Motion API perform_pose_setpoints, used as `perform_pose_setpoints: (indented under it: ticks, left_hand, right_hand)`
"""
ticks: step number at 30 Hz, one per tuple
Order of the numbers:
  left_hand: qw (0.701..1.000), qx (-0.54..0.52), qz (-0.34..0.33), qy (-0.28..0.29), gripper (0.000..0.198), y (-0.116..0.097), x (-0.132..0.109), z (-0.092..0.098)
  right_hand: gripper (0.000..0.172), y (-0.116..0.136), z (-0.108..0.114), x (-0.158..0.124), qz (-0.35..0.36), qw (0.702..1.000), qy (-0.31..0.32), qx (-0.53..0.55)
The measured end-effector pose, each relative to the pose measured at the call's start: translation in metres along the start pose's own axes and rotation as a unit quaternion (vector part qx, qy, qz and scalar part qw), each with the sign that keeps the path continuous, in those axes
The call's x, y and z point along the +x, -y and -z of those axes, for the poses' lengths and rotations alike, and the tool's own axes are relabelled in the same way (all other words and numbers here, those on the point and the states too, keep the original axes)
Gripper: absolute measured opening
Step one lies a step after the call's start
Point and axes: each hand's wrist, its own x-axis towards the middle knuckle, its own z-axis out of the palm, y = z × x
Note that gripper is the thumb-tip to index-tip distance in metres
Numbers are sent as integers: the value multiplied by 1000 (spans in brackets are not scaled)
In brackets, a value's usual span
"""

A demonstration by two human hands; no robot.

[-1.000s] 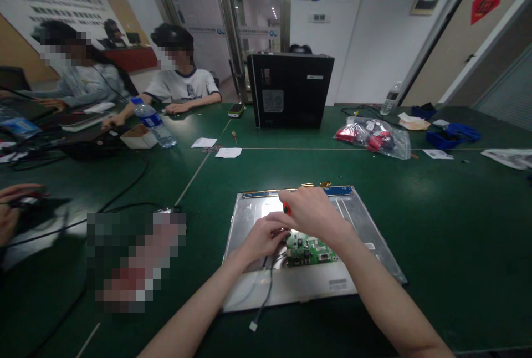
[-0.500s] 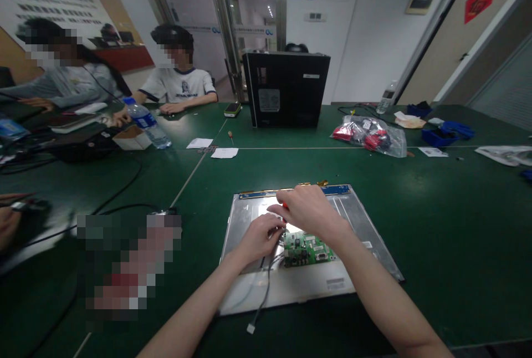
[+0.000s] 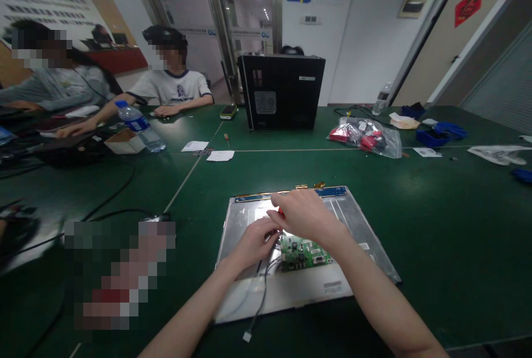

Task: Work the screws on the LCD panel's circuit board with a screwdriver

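Observation:
A flat silver display panel point(image 3: 241, 230) lies back side up on the table, with a green circuit board point(image 3: 305, 254) on it. My right hand point(image 3: 310, 216) is closed around a red-handled screwdriver point(image 3: 280, 211), held upright over the board's upper left corner; most of it is hidden by the fingers. Close by on the left, my left hand point(image 3: 255, 241) has its fingertips pinched together at the screwdriver's lower end. What they grip is too small to tell. A grey cable point(image 3: 265, 294) with a white plug runs from beside the board over the panel's near edge.
A black computer case point(image 3: 282, 92) stands at the back. To its right lie a plastic bag of red items point(image 3: 366, 136) and a blue tray point(image 3: 432, 135). A water bottle point(image 3: 143, 128), papers point(image 3: 220, 156) and cables lie leftward. Two people point(image 3: 174, 86) sit at the far left.
The view has shifted slightly. Both hands keep their places at the board's corner. The seated person's arm at the back left has reached further left.

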Motion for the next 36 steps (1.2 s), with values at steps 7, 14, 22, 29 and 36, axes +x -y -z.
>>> perform_pose_setpoints:
  ticks: [7,14,22,29,36]
  left_hand:
    - [1000,8,-2,-19,15,-3,1,0]
    - [1000,2,1,15,15,0,2,0]
    - [1000,19,-10,-6,13,2,3,-2]
    - [999,26,-3,18,12,3,3,-3]
    - [1000,27,-2,8,12,6,4,-5]
  right_hand:
    - [22,0,7,-6,26,999,-2,29]
    - [36,-1,4,-2,-12,1000,22,1]
    - [14,-6,6,-9,46,997,-4,55]
    - [42,-6,1,-3,-34,999,24,-15]
    - [15,-6,3,-8,33,999,6,39]
